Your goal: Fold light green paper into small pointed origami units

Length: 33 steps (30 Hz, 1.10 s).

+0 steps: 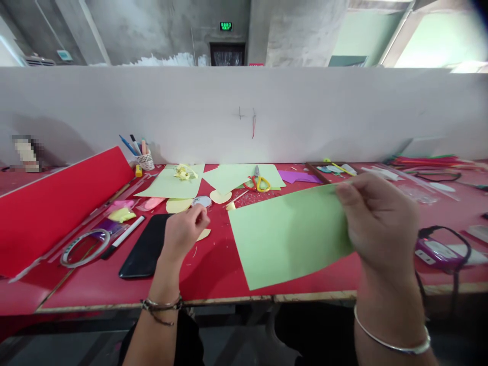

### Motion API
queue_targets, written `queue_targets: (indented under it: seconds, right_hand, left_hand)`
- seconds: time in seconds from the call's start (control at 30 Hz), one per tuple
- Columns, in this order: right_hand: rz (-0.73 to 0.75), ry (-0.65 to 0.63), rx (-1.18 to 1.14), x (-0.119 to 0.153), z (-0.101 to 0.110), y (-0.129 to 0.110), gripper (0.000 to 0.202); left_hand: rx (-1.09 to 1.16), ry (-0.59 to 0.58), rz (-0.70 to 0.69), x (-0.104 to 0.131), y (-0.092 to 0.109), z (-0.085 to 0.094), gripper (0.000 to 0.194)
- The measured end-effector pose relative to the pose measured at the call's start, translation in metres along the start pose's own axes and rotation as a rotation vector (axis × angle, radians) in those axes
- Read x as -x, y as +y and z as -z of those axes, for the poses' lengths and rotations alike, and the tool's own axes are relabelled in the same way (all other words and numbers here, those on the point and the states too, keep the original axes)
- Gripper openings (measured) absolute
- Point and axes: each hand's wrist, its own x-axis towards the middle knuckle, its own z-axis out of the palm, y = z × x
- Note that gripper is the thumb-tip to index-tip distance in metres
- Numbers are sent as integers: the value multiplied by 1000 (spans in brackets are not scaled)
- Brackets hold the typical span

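Green paper (285, 239) is in the right hand (377, 223), held up just over the front part of the red table (213, 274). It is 1 flat sheet, tipped a little, with its right edge pinched.

Far on the left lies a big red sheet (57, 208), leaning up from the table. Near it is a roll of clear tape (84, 248), and beside that a white marker (124, 236). Some pink and yellow scraps (122, 213) sit just behind the tape. Next comes a black phone (147, 251), lying flat.

At the back stands a small cup of pens (145, 160) by the white wall (267, 112).

The left hand (185, 229) is right next to the phone. Its fingers are curled in almost closed, and the tips pinch something small and pale. I cannot tell what it is. A small round thing (202, 202) lies on the table just past the fingertips. A cord bracelet is on that wrist.

Behind the left hand are 2 more light green sheets (171, 185), some pale yellow cutouts (220, 196), and scissors (259, 182) with red and yellow handles.

The right hand is closed on the green paper, thumb in front and fingers behind. A silver bangle is on that wrist.

Past it lies a purple thing with a black strap (442, 249), and colored sticks (427, 161) at the far back.
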Motion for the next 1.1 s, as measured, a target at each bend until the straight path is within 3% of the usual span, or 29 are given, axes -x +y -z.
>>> queue_targets:
  seconds: [0.07,0.13,0.2,0.23,0.3,0.37,0.47,0.53,0.63,0.73,0.93,1.1]
  right_hand:
    - [30,-47,8,0,1,1,23]
    - [63,-151,-23,0,-4,1,23]
    - [77,-211,-63,1,-11,1,22]
    - [75,-215,-70,2,-14,1,22]
    - [67,-212,-49,2,-21,5,21]
    - [78,-217,11,0,-26,11,19]
    - [187,-209,142,0,-35,15,10]
    - [302,-216,215,2,-42,11,18]
    - [459,-372,224,10,-52,-4,17]
    - [583,-473,231,20,-59,-16,16]
    - [669,-373,270,22,-58,-17,19]
    - [643,-362,305,11,-50,-5,19]
  left_hand:
    - [218,63,144,0,1,7,21]
    - [531,106,186,-2,13,18,24]
    - [746,19,95,-5,28,28,34]
    - [772,-83,35,-6,34,33,34]
    - [728,-247,-34,-7,40,38,29]
    - [625,-319,-43,-6,41,39,32]
    - [410,-267,-54,-4,40,37,33]
    - [232,-235,-94,-2,43,35,32]
    - [102,-244,-163,-2,54,37,36]
    - [109,-268,-224,-2,64,42,41]
    - [172,-363,-244,0,65,49,41]
    - [323,-383,-192,-3,49,55,36]
